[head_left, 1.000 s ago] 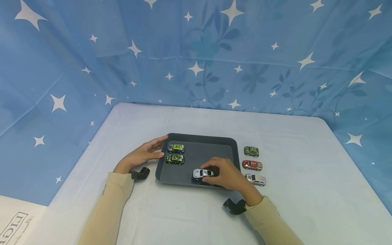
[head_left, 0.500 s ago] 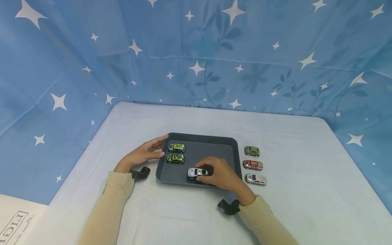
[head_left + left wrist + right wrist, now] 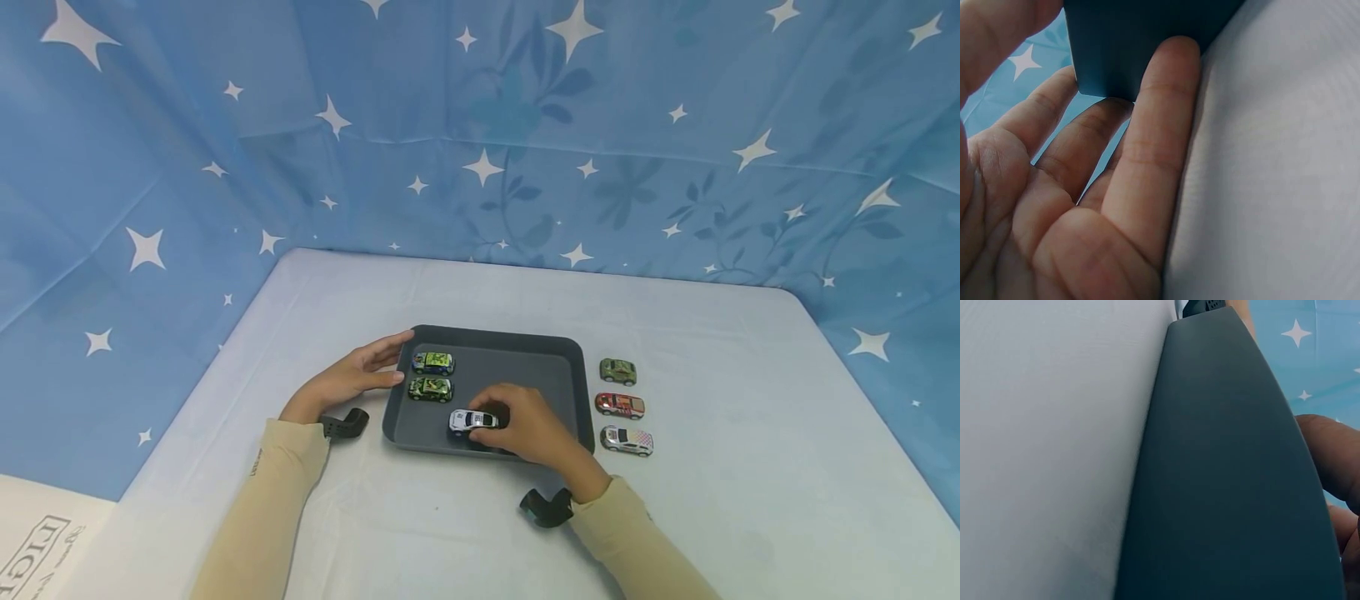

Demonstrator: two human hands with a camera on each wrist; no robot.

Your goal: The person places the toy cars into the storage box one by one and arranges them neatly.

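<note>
One white car [image 3: 467, 418] sits within the tray [image 3: 517, 367], pinched between thumb and fingers of the right hand [image 3: 528, 427], which comes from its right. Its long axis runs left to right, roughly parallel to the camo car [image 3: 429, 390], with the yellow car [image 3: 432, 363] beyond; it lies closer to the person than both and slightly rightward, apart from the camo car. The left hand [image 3: 339, 385], farther off, touches the tray's left side, fingers extended, grasping no car. Right of the tray, the green car [image 3: 618, 372], red car [image 3: 620, 406] and silver car [image 3: 627, 440] line up on the worktop [image 3: 735, 417]. Fingers hide the white car's right end; whether its wheels touch down is unclear. Neither wrist view shows it: tray wall fills much of the right one.
</note>
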